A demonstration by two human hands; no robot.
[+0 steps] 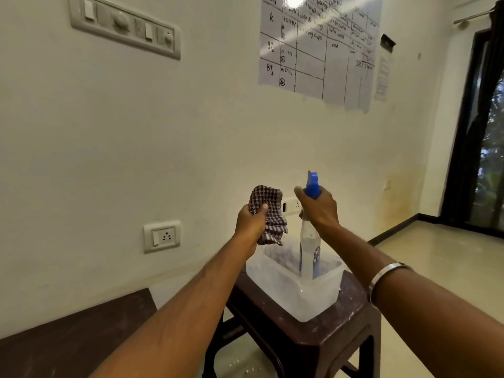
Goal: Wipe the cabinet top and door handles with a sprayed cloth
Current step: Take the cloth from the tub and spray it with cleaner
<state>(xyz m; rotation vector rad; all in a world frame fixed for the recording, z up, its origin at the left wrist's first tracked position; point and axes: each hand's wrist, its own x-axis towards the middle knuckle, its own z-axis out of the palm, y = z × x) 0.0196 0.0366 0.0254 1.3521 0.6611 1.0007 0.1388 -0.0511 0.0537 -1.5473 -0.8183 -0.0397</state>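
Cream-painted plaster wall (163, 137) fills most of the frame, smooth and matte, with a yellowish stain low toward the right. A glossy white chart sheet (319, 50), ruled into a grid with handwritten letters, hangs at the upper right and catches a bright glare. At the upper left sits a long rectangular switch panel (124, 24) with rockers and round knobs. Dark wooden cabinet top (73, 331), flat and dull brown, occupies the lower left corner. Lower centre stands a dark brown plastic stool (313, 342) with a square, speckled seat. On it rests a translucent, frosted plastic tub (286, 290) with rounded corners.

A spray bottle (309, 246), tall and pale with a blue trigger head, stands upright with its base inside the tub at centre frame. The right hand (320, 210) is wrapped around its neck just below the blue head, fingers curled tight; a plain metal bangle (384, 275) circles that forearm. Just left of the bottle, apart from it, the left hand (251, 223) grips a checked woven cloth (268, 214), maroon and white, bunched, its folded edges hanging above the tub's rim. A small white wall socket (162, 236) sits left of centre.
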